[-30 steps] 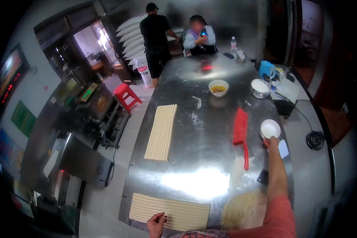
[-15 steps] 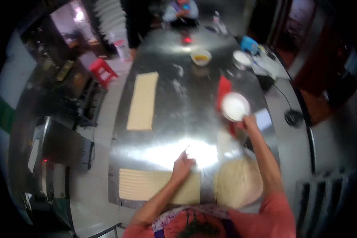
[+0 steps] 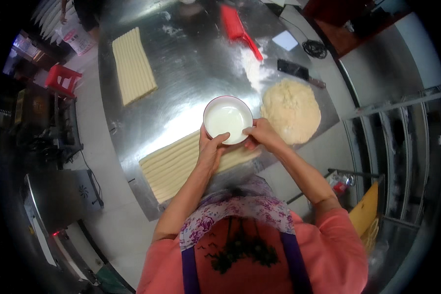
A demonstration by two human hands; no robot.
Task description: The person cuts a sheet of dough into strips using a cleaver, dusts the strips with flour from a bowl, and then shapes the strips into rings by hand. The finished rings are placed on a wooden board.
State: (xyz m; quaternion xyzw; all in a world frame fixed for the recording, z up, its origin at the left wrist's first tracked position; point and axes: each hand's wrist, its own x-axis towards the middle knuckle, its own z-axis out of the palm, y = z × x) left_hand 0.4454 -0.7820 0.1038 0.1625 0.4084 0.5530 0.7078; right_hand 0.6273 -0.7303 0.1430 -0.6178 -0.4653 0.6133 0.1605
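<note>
Both hands on white bowl (image 3: 228,119).
My left hand (image 3: 209,149) & right hand (image 3: 262,134) grip its rim, held above cut dough sheet (image 3: 181,164) on steel worktop (image 3: 191,73).

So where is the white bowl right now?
Head view, centre: the white bowl is held by both hands above the cut dough sheet, left of the round dough.

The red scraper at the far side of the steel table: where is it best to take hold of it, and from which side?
Grip the red scraper by its narrow handle, which points toward the person and the round dough. Coming from the near right side seems best: the broad blade lies flat at the far end, and the handle looks slim enough for fingers to close around.
</note>
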